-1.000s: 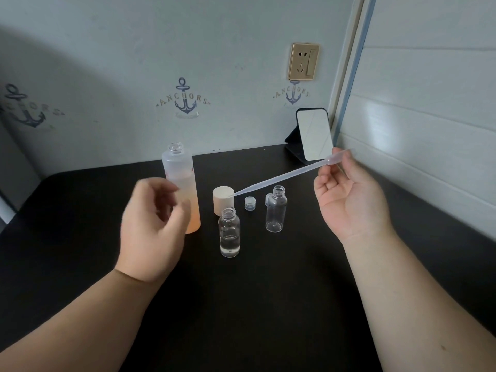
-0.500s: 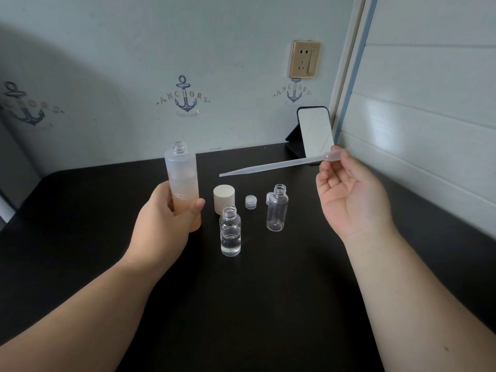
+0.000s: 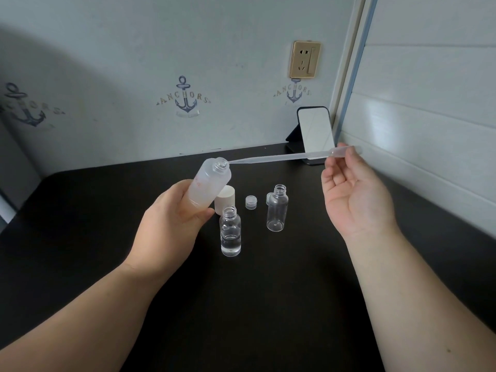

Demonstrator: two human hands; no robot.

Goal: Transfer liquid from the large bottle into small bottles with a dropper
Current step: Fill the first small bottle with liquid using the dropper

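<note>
Frosted large bottle (image 3: 210, 183), gripped tilted by the left hand (image 3: 171, 224) above the table's (image 3: 80, 237) middle, meets the dropper (image 3: 279, 157) tip at its mouth, bulb pinched by the right hand (image 3: 354, 200); advise steadying the bottle and inserting deeper before releasing.

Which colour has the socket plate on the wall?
The socket plate is golden, with dark holes. The head view, the only one, shows it clearly.

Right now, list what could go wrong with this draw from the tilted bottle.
1. The large bottle is tipped, uncapped, in the left hand; liquid could spill onto the table.
2. The dropper, pinched at its bulb by the right hand, may miss the narrow mouth.
</note>
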